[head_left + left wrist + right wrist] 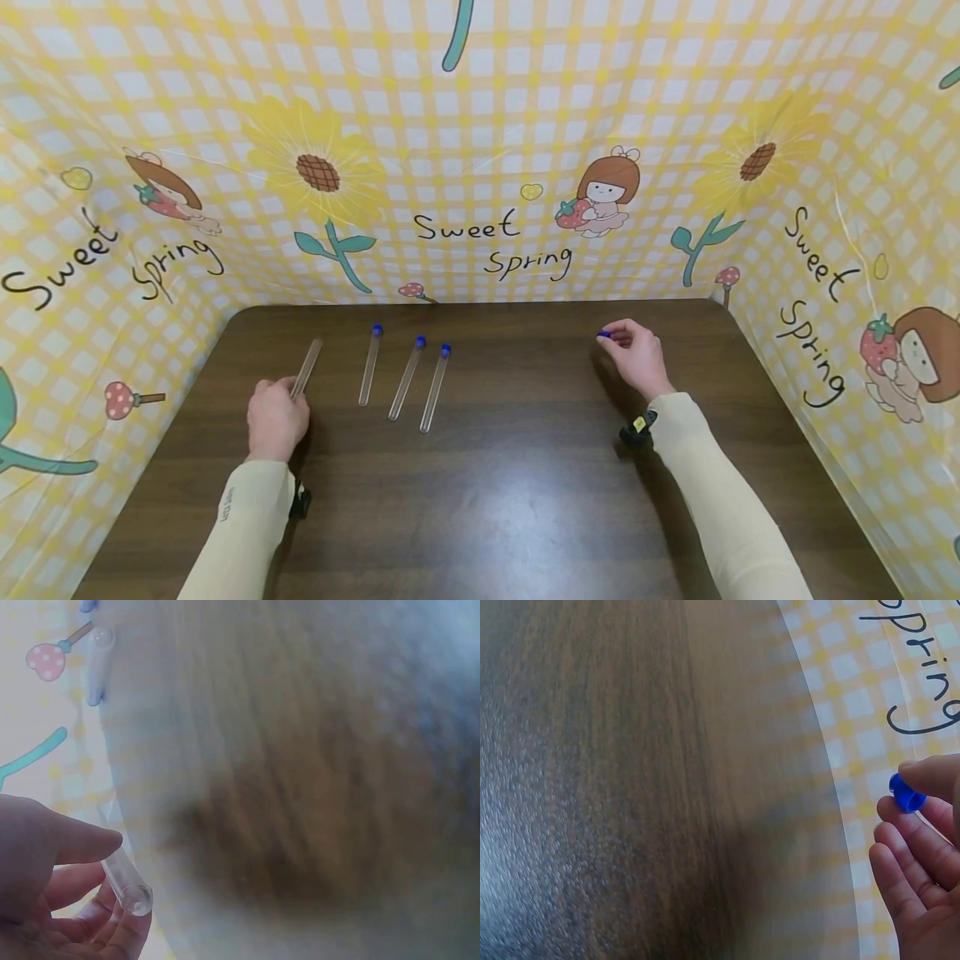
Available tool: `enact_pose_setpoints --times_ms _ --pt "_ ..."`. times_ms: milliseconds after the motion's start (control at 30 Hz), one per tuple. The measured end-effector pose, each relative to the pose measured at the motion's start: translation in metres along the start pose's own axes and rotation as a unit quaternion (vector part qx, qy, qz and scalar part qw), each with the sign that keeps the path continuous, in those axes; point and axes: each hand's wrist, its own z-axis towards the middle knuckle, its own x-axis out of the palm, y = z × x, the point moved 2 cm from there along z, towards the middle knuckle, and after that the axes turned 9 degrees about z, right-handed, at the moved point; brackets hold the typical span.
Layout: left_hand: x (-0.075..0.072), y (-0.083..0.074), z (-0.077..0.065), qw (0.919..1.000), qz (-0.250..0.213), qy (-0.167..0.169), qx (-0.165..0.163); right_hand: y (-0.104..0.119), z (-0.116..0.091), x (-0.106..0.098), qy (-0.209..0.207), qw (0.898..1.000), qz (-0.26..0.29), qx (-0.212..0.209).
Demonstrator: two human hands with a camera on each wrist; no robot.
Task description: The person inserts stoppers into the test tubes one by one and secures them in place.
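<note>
At the left of the table, my left hand (276, 419) pinches a clear, capless test tube (307, 367) between thumb and fingers. In the left wrist view the rounded end of that test tube (135, 896) shows below the thumb. Far to the right, my right hand (636, 357) holds a small blue cap (907, 793) between thumb and index finger, its other fingers loosely bent. Between the hands, nearer the left one, lie three clear test tubes with blue caps: a left one (371, 367), a middle one (407, 379) and a right one (436, 389).
The dark wooden table (510, 467) has rounded far corners. A yellow checked cloth (480, 150) with printed flowers and figures hangs around its back and sides. Black wrist cameras sit at the left sleeve (301, 500) and the right sleeve (638, 428).
</note>
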Motion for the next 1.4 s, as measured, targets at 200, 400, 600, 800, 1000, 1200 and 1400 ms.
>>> enact_pose_setpoints --times_ms 200,400,600,800,1000,1200,1400 --pt "-0.003 -0.008 0.002 0.9997 -0.012 -0.009 0.019 0.001 0.000 0.001 -0.002 1.000 0.001 0.002" --pt "-0.005 -0.013 0.002 0.9993 -0.017 -0.021 0.025 0.003 0.000 0.003 0.004 1.000 0.006 0.006" --pt "-0.005 -0.018 0.003 0.9988 -0.023 -0.029 0.032 0.004 0.000 0.003 0.006 1.000 0.007 0.004" --pt "-0.006 -0.022 0.001 0.9988 -0.024 -0.024 0.036 0.003 0.000 0.004 0.010 1.000 0.006 0.003" --pt "-0.006 -0.027 0.000 0.9984 -0.027 -0.025 0.044 0.004 -0.001 0.004 0.009 1.000 0.007 0.003" --pt "-0.002 -0.031 -0.001 0.9983 -0.029 -0.019 0.047 0.005 -0.002 0.004 0.012 1.000 0.004 0.007" --pt "0.001 -0.039 -0.002 0.9978 -0.028 -0.018 0.057 0.005 -0.004 0.005 0.013 1.000 0.010 0.010"
